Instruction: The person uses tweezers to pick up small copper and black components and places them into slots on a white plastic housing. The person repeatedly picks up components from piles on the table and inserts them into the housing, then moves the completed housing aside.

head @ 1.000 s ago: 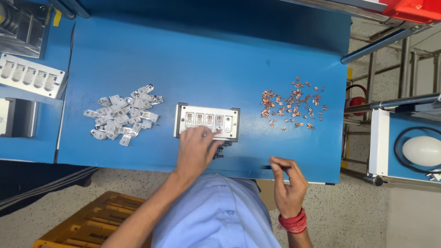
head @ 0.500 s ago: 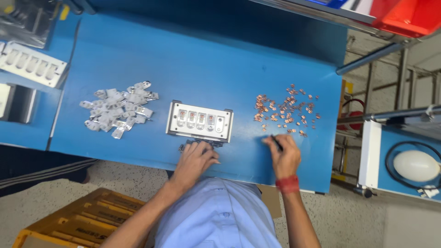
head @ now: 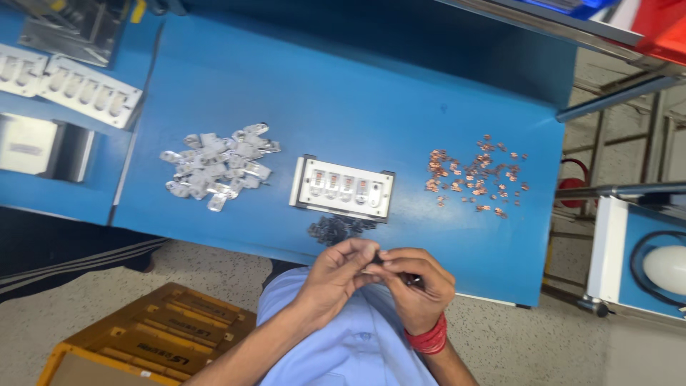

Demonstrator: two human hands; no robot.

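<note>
Both hands meet at the near edge of the blue worktable [head: 357, 93]. The left hand [head: 336, 275] and right hand [head: 418, 286] pinch a tiny dark part [head: 377, 257] between their fingertips, just in front of a heap of small black pieces [head: 339, 229] and the white rectangular slotted fixture [head: 343, 187].

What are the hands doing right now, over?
Left hand and right hand together at table edge, pinching a small dark part. White fixture tray untouched, dark bits beside it. Nothing between hands and tray.
</note>
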